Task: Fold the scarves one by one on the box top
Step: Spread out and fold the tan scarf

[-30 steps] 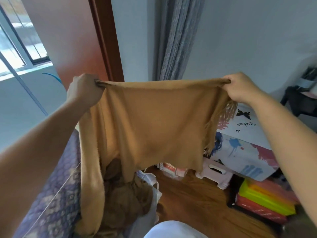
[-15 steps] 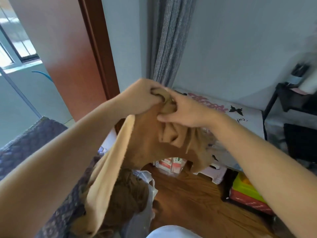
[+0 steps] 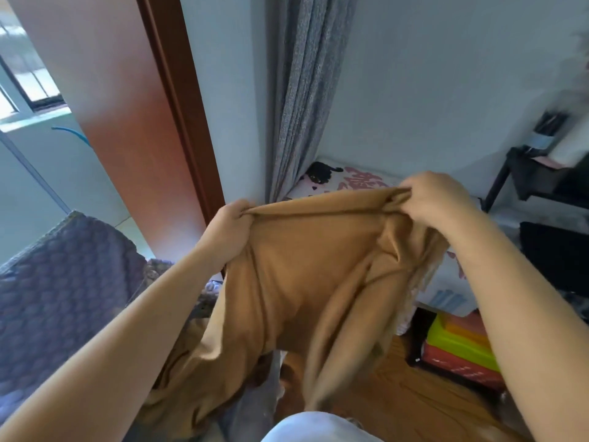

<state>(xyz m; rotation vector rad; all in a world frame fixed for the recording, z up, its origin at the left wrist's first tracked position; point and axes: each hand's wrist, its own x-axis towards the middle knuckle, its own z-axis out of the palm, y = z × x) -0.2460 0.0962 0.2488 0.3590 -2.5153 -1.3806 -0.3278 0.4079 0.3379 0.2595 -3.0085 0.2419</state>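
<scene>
The tan scarf (image 3: 306,272) hangs in the air above the printed box (image 3: 357,181), its top edge stretched between both hands. Half a second ago the hands met at the middle; now they have parted again, so one fold looks made. The left hand (image 3: 231,229) and right hand (image 3: 436,199) each clench bunched cloth at a corner.

Home bedroom: curtain (image 3: 302,97), wooden door (image 3: 127,100), patterned bedding (image 3: 63,275)
</scene>
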